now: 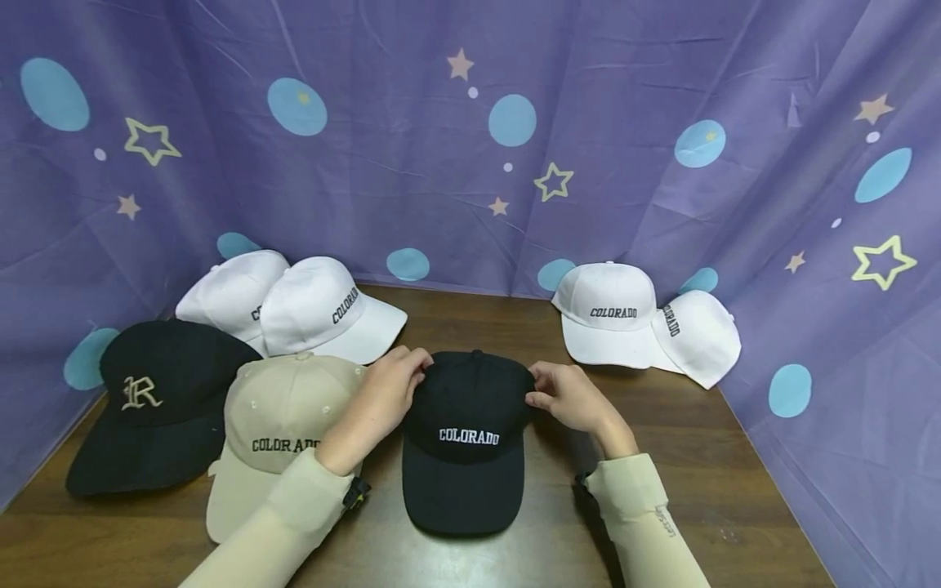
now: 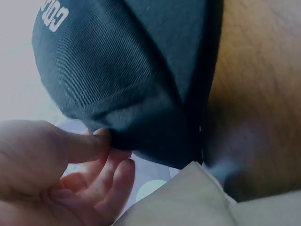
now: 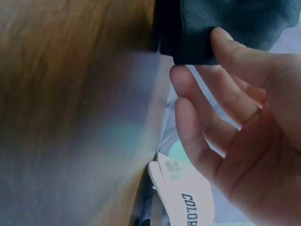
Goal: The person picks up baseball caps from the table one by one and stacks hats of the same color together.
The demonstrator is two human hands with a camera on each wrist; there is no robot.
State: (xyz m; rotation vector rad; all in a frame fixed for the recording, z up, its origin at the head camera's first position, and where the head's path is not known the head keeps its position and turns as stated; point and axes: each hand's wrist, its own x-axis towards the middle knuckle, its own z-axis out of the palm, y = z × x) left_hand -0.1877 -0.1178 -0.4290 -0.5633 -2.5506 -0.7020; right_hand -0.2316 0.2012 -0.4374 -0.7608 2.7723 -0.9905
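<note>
A black baseball cap (image 1: 465,486) with white COLORADO lettering sits on the wooden table, its brim toward me. At its upper left side my left hand (image 1: 387,385) pinches the fabric between thumb and fingers; the left wrist view shows the thumb (image 2: 89,143) on the crown's cloth. My right hand (image 1: 575,398) grips the opposite side. In the right wrist view its thumb (image 3: 235,52) lies on the dark fabric, with the fingers on the other side. A beige COLORADO cap (image 1: 275,400) lies just left of the black one, partly hidden by my left forearm.
A black cap with an R (image 1: 158,441) rests at the far left. Two overlapping white caps (image 1: 316,306) stand behind it, and another white pair (image 1: 610,306) is at the back right. A purple curtain (image 1: 412,163) borders the table (image 1: 662,457).
</note>
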